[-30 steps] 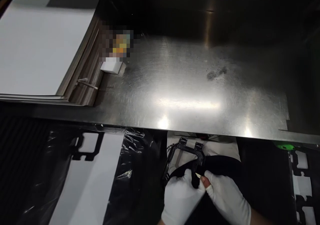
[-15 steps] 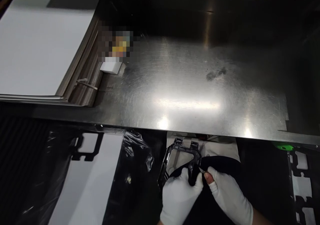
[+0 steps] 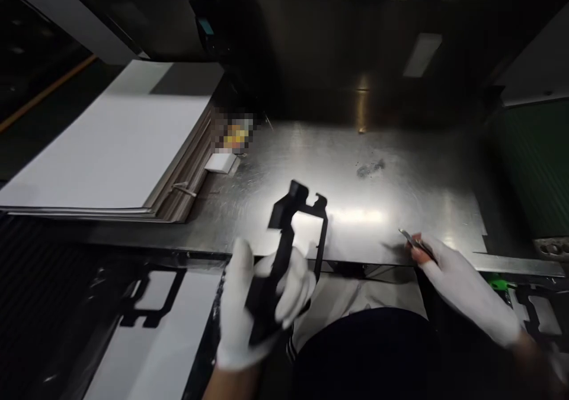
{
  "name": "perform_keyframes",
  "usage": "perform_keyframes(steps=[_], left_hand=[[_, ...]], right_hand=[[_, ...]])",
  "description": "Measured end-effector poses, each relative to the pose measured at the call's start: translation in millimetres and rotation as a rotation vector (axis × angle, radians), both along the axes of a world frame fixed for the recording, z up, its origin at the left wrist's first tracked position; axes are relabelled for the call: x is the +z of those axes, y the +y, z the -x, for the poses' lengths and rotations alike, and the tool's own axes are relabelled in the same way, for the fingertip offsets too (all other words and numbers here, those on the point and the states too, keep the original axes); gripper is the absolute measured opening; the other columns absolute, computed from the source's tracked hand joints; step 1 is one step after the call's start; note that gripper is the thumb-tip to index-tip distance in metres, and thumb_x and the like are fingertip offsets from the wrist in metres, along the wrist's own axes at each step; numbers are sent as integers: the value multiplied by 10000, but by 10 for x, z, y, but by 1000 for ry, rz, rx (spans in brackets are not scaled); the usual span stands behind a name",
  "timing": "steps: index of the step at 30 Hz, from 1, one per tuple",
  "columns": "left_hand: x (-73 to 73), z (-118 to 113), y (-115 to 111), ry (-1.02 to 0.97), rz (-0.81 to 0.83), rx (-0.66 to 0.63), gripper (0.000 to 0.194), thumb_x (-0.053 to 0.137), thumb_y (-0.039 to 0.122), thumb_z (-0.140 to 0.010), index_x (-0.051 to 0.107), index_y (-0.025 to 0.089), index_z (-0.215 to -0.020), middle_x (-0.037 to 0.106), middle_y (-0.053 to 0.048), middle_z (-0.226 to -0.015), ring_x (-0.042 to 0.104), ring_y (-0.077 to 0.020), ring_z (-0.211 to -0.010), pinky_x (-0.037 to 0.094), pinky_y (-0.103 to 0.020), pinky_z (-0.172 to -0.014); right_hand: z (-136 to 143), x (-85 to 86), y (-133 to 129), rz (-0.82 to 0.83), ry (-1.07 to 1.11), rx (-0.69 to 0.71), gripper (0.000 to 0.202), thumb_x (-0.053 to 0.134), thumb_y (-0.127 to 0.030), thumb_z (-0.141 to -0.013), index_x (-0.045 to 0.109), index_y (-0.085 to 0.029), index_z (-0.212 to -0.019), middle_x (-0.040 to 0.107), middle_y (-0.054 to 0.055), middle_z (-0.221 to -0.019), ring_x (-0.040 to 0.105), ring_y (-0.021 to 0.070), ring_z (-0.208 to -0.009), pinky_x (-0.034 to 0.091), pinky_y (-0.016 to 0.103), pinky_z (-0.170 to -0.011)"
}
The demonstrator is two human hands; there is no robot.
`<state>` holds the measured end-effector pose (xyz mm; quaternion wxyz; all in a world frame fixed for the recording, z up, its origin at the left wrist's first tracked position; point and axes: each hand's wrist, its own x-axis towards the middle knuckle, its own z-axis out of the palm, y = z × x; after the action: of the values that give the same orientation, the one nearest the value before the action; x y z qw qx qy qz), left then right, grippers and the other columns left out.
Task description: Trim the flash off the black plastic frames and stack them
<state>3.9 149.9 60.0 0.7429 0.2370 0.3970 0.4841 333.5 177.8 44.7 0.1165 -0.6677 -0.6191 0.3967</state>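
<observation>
A: Quick, where's the black plastic frame [image 3: 297, 229] now?

B: In your left hand [image 3: 258, 302], lifted up over the near edge of the steel table [image 3: 355, 210]. A second ago you had it down low in your lap, both hands pinched on one leg of it. Now it's raised, long way up, notched top end out over the metal.

A: So the two-hand bit on that leg is over?

B: Looks that way to me. Your hands have split well apart.

A: Left hand state?

B: Fingers curled round the frame's lower leg, closed grip, gloved.

A: Right?

B: Your right hand [image 3: 462, 281] has swung out to the table's edge, fingertips closed on a thin metal tool [image 3: 411, 240], tweezers or a small blade, can't tell which. Tip sits on or just above the steel.

A: Around it?

B: Stack of white sheets [image 3: 111, 145] far left on the table, more black frames [image 3: 151, 296] below on white sheets.
</observation>
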Motion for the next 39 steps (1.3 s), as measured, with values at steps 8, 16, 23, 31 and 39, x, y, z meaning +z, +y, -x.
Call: perform_keyframes(steps=[8,16,23,31,39], left_hand=[[-225,-291,669,-64,-35,-92,478,692,645,-1008,669,182,-892,405,84,-470,292,-91,-436,254,-261,-518],[-137,-284,584,47,-4,-119,490,630,672,-1016,631,196,-900,399,76,-492,274,-108,-478,240,-286,-528],[-100,-306,571,157,6,-159,508,657,694,-995,598,204,-878,393,69,-513,285,-119,-501,255,-291,-514],[-221,-259,545,9,-38,-143,538,599,736,-1036,641,206,-950,382,72,-545,255,-112,-503,217,-273,-501],[5,-370,317,485,-178,-321,540,898,636,-805,599,222,-978,509,41,-713,420,-155,-653,349,-291,-588]], right_hand=[[855,-136,532,-282,-287,475,277,463,-266,-1186,677,-151,-1318,757,99,-1093,714,209,-811,590,325,-714],[1124,-193,524,-305,-499,695,347,364,-235,-1190,684,-165,-1305,719,85,-1030,673,223,-712,484,366,-545],[1031,-145,703,-214,-514,578,362,348,-219,-1194,686,-177,-1315,730,91,-1039,660,205,-677,440,338,-523],[729,-127,842,-176,-439,275,347,416,-258,-1195,708,-144,-1343,729,125,-1197,706,238,-855,564,357,-668],[975,102,501,-50,569,142,301,499,-372,-1149,740,-236,-1269,783,63,-1210,751,244,-1131,631,417,-1030]])
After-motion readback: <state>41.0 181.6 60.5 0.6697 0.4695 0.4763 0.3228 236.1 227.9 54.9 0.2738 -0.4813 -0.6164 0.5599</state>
